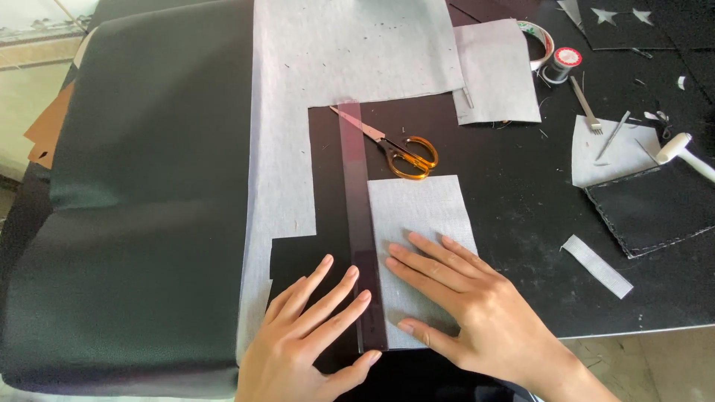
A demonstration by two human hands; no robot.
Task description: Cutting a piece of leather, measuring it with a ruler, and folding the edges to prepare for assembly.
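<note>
While flat, hands (387, 313) on ruler (360, 223)

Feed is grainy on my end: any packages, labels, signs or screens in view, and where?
Label on thread spool: top right of the table, round, red with a white ring, on a dark spool.
Tape roll: just left of the spool, pale ring, partly under grey fabric; marking unclear.
No packages, signs or screens.

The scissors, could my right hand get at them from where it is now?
Probably yes. The right hand lies flat on the grey rectangle, and the scissors lie just beyond that piece's far edge, handles toward it. Nothing stands between them; the ruler runs alongside, under the left hand.
</note>
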